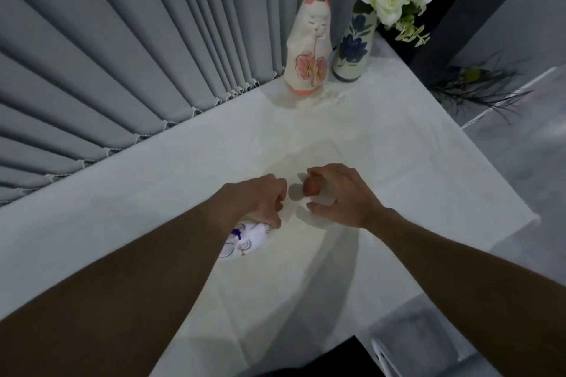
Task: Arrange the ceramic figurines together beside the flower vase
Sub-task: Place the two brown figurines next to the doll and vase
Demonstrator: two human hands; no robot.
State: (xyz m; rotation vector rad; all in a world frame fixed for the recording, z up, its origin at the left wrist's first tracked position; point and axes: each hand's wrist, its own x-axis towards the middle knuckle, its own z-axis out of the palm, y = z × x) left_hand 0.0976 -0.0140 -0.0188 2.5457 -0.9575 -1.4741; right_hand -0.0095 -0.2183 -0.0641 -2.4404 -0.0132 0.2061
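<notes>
A tall white ceramic figurine (309, 49) with pink flowers stands upright at the far end of the table, touching or almost touching the left side of the blue-flowered vase (352, 49) of white roses. My right hand (343, 196) is closed over a small white figurine with a reddish top (312, 186) near the table's middle. My left hand (263, 202) grips the top of a white figurine with purple markings (245, 240), mostly hidden under my wrist.
A white cloth covers the table (428, 162), whose right edge drops off to a grey floor. Grey vertical blinds (122, 55) run along the left side. A dark spiky plant (477, 89) sits beyond the table's right edge.
</notes>
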